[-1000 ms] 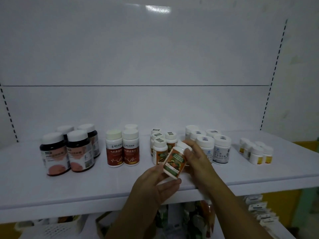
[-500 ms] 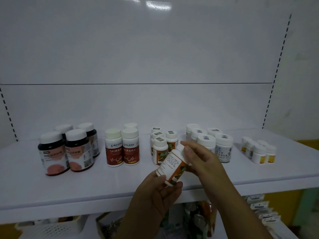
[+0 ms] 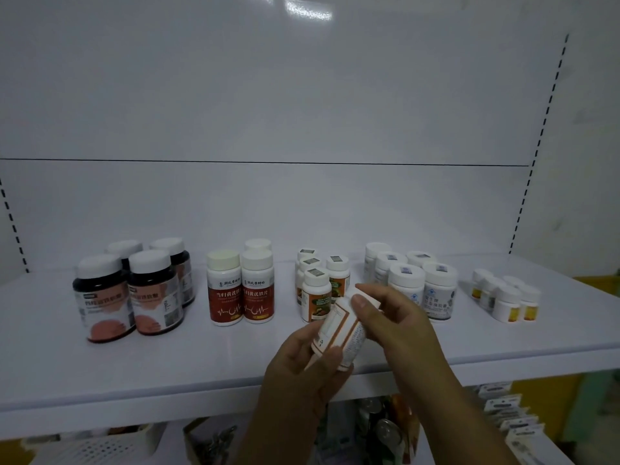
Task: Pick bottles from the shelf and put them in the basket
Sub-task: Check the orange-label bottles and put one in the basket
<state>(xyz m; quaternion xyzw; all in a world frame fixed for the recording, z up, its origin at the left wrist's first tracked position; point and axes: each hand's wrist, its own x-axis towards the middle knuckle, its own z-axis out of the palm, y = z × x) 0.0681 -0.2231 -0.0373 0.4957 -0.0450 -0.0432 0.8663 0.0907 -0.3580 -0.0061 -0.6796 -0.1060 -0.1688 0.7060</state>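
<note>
Gripping a tilted bottle (image 3: 339, 330) from both ends, the two hands hold it in the air just above the front part of the white shelf (image 3: 201, 364). The left hand (image 3: 302, 374) wraps its curled fingers and thumb around the bottle's lower end. The right hand (image 3: 401, 318) closes on the upper end, its thumb lying across the top of the label and its fingers bent over the cap, which is hidden. The bottle's printed white panel with an orange border faces the camera.

Directly behind the held bottle, and just beside it, stands a cluster of small orange-labelled bottles (image 3: 317, 292) with white caps. To the left of the held bottle stand the red-labelled bottles (image 3: 240, 292), upright and touching each other. Farther left, well apart from it, is a group of dark jars (image 3: 134, 297) with white lids. Behind the held bottle to the right, partly covered by the right hand, are white tubs with blue print (image 3: 439, 290). Farther right still sit some small yellow-labelled pots (image 3: 506, 298).

Below the held bottle and well off to the left, under the shelf, a white perforated basket (image 3: 100, 444) shows at the picture's lower edge. Under the held bottle, slightly to the right, lie some metal cans (image 3: 389, 434), blurred.
</note>
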